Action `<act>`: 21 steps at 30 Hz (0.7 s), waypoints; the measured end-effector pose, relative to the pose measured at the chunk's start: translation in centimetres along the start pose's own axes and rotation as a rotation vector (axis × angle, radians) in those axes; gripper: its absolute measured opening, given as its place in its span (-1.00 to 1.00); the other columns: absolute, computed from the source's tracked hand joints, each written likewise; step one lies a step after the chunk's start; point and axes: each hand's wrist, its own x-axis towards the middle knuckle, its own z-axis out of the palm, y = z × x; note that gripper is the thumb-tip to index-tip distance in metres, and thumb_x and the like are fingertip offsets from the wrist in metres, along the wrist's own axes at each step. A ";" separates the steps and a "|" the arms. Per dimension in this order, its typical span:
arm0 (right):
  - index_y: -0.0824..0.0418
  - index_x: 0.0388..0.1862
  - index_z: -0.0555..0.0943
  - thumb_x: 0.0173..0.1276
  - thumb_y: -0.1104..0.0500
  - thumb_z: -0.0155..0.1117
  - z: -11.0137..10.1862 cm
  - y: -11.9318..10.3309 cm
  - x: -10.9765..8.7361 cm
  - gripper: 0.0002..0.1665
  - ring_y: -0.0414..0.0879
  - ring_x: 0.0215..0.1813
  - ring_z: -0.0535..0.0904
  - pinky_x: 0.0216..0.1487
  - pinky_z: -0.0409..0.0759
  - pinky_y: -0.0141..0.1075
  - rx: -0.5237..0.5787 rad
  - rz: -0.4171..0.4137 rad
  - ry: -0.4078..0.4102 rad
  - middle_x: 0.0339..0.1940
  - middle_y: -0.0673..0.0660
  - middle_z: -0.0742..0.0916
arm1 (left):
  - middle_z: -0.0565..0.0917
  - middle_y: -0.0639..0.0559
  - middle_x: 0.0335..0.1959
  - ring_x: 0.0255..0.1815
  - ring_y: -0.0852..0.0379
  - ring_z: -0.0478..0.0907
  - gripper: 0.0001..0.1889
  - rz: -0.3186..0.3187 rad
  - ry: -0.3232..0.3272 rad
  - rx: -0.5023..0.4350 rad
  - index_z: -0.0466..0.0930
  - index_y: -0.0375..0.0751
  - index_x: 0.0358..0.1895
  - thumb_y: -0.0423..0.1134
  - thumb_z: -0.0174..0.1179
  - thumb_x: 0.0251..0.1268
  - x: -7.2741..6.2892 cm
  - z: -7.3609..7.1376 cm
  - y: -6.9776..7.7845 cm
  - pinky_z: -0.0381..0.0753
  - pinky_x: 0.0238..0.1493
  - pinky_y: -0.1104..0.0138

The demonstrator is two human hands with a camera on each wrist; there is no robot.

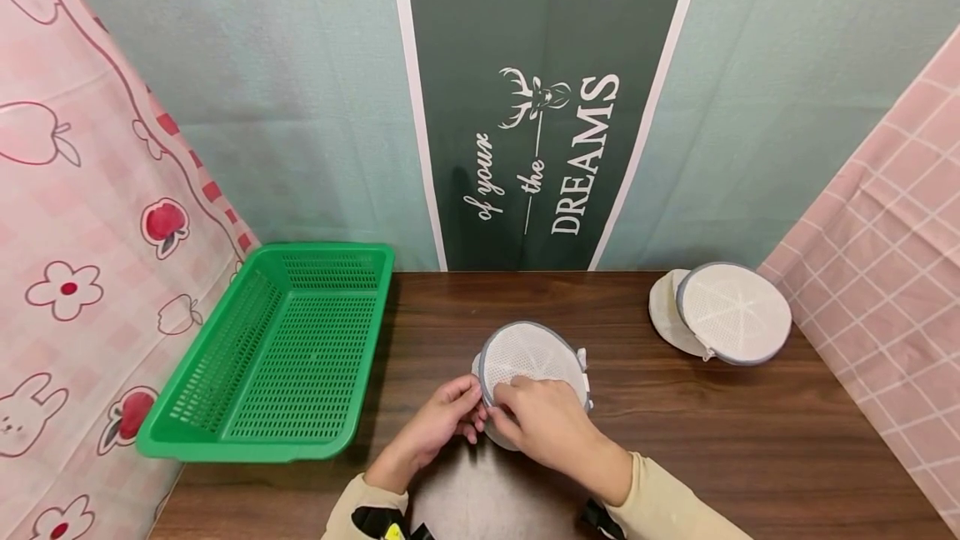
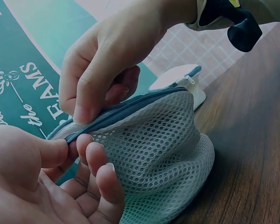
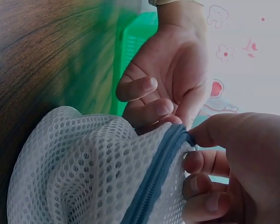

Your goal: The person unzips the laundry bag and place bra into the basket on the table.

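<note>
A white mesh laundry bag (image 1: pixel 532 354) with a grey-blue zipped edge stands on the table in front of me. My left hand (image 1: pixel 442 415) pinches that edge at its left side between thumb and fingers. Close beside it, my right hand (image 1: pixel 551 423) pinches the same edge with thumb and fingertips. The left wrist view shows the zip (image 2: pixel 130 106) running along the top of the bag, with the mesh side (image 2: pixel 149 135) slack and creased. In the right wrist view the zip teeth (image 3: pixel 151 186) look closed along the visible stretch. The zip's pull is hidden from me there.
To the left stands a green plastic basket (image 1: pixel 375 340) with slotted walls. Two more white mesh bags lie overlapping at the back right, the upper bag (image 1: pixel 735 315) over the lower bag (image 1: pixel 667 315). Printed cloths hang behind and on both sides of the brown wooden table (image 1: pixel 720 440).
</note>
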 end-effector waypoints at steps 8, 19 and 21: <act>0.01 -0.61 0.40 0.16 0.13 0.39 0.4 0.0 0.1 -0.68 -0.16 -0.69 0.39 -0.70 0.27 -0.27 -0.001 -0.025 0.046 -0.68 -0.12 0.42 | 0.52 0.11 -0.42 -0.45 0.26 0.48 -0.69 0.004 0.025 -0.006 0.35 -0.54 -0.20 -0.26 -0.10 0.64 0.1 0.1 0.0 0.53 -0.47 0.45; -0.05 -0.66 0.30 0.12 0.19 0.34 0.0 0.3 0.3 -0.61 -0.31 -0.66 0.30 -0.67 0.28 -0.35 0.063 -0.052 0.104 -0.69 -0.22 0.35 | 0.52 0.08 -0.44 -0.48 0.25 0.48 -0.81 -0.011 0.079 -0.010 0.47 -0.29 -0.26 -0.31 -0.04 0.57 0.0 0.1 0.2 0.53 -0.49 0.46; -0.06 -0.67 0.28 0.09 0.19 0.33 -0.2 0.4 0.3 -0.60 -0.36 -0.65 0.26 -0.66 0.25 -0.39 0.073 -0.054 0.123 -0.68 -0.24 0.33 | 0.52 0.08 -0.45 -0.48 0.25 0.48 -0.81 -0.012 0.087 -0.010 0.47 -0.35 -0.24 -0.33 -0.04 0.57 -0.1 0.0 0.2 0.53 -0.50 0.45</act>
